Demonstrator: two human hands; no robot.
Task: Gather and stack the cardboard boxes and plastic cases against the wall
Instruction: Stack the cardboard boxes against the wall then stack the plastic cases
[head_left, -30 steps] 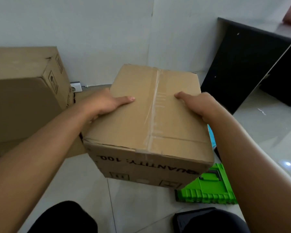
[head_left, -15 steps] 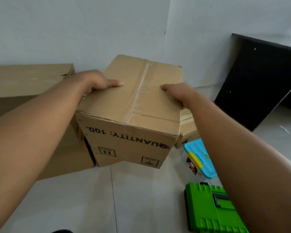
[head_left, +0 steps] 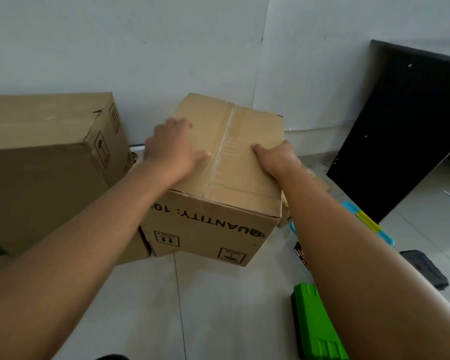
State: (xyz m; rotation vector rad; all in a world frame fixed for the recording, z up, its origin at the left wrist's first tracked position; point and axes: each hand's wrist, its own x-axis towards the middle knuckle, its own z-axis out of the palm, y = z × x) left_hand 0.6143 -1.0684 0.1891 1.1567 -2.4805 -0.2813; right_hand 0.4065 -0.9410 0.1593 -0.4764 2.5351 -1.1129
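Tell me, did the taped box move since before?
Yes. The taped box has come down and closer to the big box on the left, ending right beside it near the wall.

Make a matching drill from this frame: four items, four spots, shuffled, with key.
Items
1. taped box
2. big box
3. green case
4. black panel

Spots
A. standing upright at the right
B. with the left hand and right hand on it
C. on the floor, bottom right
D. far left, by the wall

Pairs: 1-B, 2-D, 3-C, 4-A
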